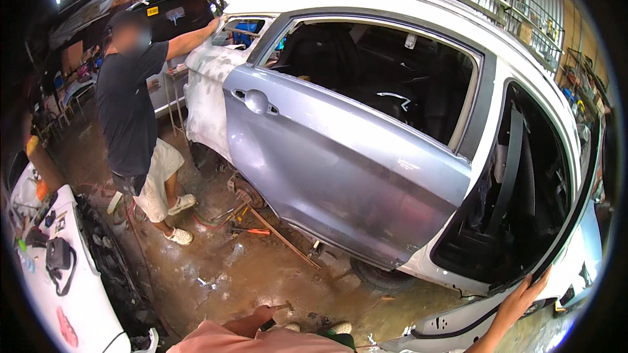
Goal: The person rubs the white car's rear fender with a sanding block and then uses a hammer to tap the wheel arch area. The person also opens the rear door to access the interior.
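Observation:
A silver-grey rear door [340,157] is fitted on a white car body in front of me, its paint dull and patchy. My right hand [523,297] grips the dark-trimmed edge of an open white front door [451,327] at the lower right, thumb and fingers on either side. Low in the middle is my left hand [261,314], closed around a short brownish tool [282,306] whose kind I cannot make out. Beside the front seat opening hangs a grey seat belt [510,163]. The rear door's handle recess [256,101] shows near its upper left.
Another person [134,98] stands at the car's rear, one arm on its bodywork. On the floor lie a wooden strip [284,238], an orange-handled tool [252,230] and red hoses [209,222]. A white bumper [78,255] at left carries a black pouch [60,255].

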The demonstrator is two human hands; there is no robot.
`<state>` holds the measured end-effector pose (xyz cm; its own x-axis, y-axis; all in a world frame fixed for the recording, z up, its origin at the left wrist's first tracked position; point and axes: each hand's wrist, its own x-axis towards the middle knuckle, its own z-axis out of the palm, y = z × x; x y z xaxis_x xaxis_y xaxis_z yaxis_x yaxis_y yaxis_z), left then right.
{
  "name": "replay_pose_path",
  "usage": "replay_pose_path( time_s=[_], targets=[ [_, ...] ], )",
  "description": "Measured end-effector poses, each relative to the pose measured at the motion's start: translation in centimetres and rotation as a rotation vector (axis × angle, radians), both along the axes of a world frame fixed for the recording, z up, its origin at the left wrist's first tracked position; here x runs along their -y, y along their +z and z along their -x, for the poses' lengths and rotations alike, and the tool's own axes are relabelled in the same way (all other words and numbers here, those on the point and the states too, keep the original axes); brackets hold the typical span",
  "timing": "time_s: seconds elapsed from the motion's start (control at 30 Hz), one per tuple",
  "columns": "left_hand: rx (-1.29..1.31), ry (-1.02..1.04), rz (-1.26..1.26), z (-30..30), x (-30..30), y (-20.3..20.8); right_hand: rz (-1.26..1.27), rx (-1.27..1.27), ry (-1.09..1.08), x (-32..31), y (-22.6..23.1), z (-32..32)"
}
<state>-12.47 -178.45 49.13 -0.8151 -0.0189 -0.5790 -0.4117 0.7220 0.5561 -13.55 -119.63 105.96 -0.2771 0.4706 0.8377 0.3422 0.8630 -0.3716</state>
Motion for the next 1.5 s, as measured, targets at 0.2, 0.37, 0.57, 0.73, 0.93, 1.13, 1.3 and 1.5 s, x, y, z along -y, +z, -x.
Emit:
replay_pose_path(
  time_s=[0.2,0.37,0.57,0.73,0.93,1.13,1.3,1.5],
  targets=[
    [0.1,-0.085,0.051,-2.7,2.0,-0.5,-0.009,-0.039,0.023,0.3,0.2,-1.0],
    [0.111,-0.379,0.161,-2.6,0.0,-0.1,-0.104,-0.078,0.054,-0.1,1.2,-0.6],
    [0.202,0.193,-0.063,-0.7,-1.9,-1.2,0.008,-0.063,0.103,1.5,0.0,5.3],
    [0.1,0.225,-0.225,2.1,-5.3,-0.4,-0.072,-0.079,0.128,2.0,1.0,11.1],
    [0.067,0.251,-0.248,2.4,-3.5,0.8,-0.096,-0.207,0.347,5.4,1.5,13.7],
    [0.086,0.089,-0.149,2.1,-4.3,1.1,0.107,0.168,0.454,8.8,-13.7,3.7],
    [0.01,-0.211,-0.049,4.7,-8.2,3.0,0.5,0.485,0.386,12.0,-25.9,-11.3],
    [-0.097,-0.589,0.053,5.8,-13.7,5.1,0.908,0.554,0.273,10.8,-28.9,-20.3]
  ],
)
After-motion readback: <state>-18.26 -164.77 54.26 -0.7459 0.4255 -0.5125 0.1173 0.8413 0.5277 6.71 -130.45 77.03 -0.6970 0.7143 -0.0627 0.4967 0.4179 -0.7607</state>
